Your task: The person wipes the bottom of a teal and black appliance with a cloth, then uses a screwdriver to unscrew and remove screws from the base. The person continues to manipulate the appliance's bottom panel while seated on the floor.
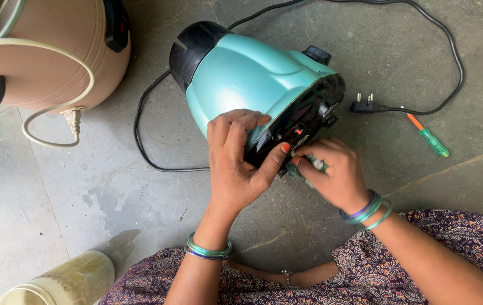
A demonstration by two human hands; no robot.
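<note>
A teal and black mixer base (247, 76) lies on its side on the stone floor, its black underside turned toward me. My left hand (235, 155) grips the lower edge of that base, thumb on the black underside. My right hand (334, 172) is closed around a green-handled tool (309, 168), pressed against the black underside near the thumb. The tool's tip is hidden by my fingers. Both wrists carry green bangles.
The mixer's black cord (450, 51) loops across the floor to a plug (365, 105). A green and orange screwdriver (429, 136) lies at right. A pink appliance (55, 48) with a white cord stands at upper left, a pale jar (63, 282) at bottom left.
</note>
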